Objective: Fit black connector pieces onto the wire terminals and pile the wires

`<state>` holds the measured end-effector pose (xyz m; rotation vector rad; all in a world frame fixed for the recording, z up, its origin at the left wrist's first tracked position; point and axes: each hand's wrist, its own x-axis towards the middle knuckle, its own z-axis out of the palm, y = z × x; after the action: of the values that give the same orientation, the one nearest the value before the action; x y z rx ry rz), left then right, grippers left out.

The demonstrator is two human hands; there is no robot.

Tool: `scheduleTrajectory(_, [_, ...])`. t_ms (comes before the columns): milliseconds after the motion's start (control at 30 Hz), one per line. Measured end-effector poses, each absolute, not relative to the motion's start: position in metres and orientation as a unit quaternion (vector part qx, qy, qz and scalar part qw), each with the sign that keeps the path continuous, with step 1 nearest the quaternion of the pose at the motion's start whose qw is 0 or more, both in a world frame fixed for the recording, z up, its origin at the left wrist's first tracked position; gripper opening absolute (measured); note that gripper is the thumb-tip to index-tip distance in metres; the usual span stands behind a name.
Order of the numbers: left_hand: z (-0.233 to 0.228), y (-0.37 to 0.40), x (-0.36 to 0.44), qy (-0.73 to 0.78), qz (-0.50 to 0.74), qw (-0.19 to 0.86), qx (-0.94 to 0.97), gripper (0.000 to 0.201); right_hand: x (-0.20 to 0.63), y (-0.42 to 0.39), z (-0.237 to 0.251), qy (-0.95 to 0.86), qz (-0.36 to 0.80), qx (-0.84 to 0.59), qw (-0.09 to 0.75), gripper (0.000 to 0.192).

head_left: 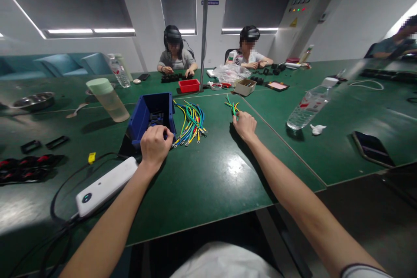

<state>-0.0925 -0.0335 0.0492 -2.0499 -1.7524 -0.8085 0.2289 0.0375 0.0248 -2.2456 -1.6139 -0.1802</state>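
Observation:
My right hand [245, 126] is closed on a few green and yellow cables [232, 105], whose far ends stick out past the fingers over the table. At the front rim of a blue bin [138, 117], my left hand [155, 144] has its fingers curled in; whatever they hold, if anything, is hidden. Dark parts [156, 118] lie inside the bin. Right beside it, a loose pile of blue, green and yellow cables with ring terminals [193, 124] is spread on the green table [208, 173].
A white power bank [106, 186] with a black cable lies left of my left forearm. A green-lidded bottle [107, 100] stands behind it. On the right are a water bottle [308, 104] and a phone [372, 149]. A red tray [189, 85] and two people are across the table.

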Motion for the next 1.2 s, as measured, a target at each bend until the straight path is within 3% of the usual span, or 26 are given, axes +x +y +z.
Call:
scheduleTrajectory(267, [0.031,-0.041,-0.075,-0.489,-0.416,0.069,-0.764,0.008,0.203,0.032,0.020,-0.650,-0.062,-0.730,0.200,0.034])
scheduleTrajectory(500, [0.010,-0.047,-0.053,-0.435,-0.389,-0.080,-0.808,0.009,0.179,0.025,0.017,-0.702,-0.021,-0.689,0.178,0.035])
scheduleTrajectory(733, [0.008,-0.050,-0.049,-0.345,-0.260,-0.065,-0.899,0.016,0.166,0.023,0.019,-0.735,-0.014,-0.662,0.148,0.036])
scheduleTrajectory(1067, [0.007,-0.048,-0.048,-0.339,-0.230,-0.038,-0.911,0.016,0.117,0.040,0.017,-0.761,-0.011,-0.643,0.084,0.040])
scheduleTrajectory(1200, [0.009,-0.046,-0.049,-0.347,-0.225,-0.040,-0.910,0.014,0.118,0.046,0.012,-0.750,-0.003,-0.653,0.102,0.037])
